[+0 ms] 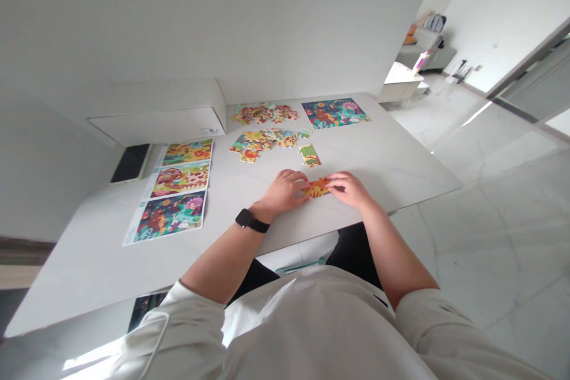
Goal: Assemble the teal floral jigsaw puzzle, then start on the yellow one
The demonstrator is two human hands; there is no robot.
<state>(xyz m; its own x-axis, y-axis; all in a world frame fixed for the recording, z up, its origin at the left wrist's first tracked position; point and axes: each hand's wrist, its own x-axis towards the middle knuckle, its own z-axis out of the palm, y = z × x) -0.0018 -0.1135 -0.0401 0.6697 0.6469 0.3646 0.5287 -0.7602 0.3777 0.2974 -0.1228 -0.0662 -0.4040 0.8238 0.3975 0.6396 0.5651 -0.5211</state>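
Close to the table's front edge, my left hand [287, 190] and my right hand [348, 187] grip a yellow and orange puzzle section [317, 189] from its two sides. Fingers of both hands are closed on its edges and cover part of it. It lies on or just above the tabletop; I cannot tell which. Just beyond it rests a green and yellow puzzle section [310, 155] with a tree picture. Farther back is a pile of loose yellow and blue puzzle pieces [262, 141], and behind that a pile of reddish puzzle pieces [266, 113].
A dark blue animal puzzle [335, 113] lies at the back right of the white table [383, 154]. To the left are a sheet with three pictures [171, 190], a black phone-like device [130, 163] and a white box [160, 122] against the wall.
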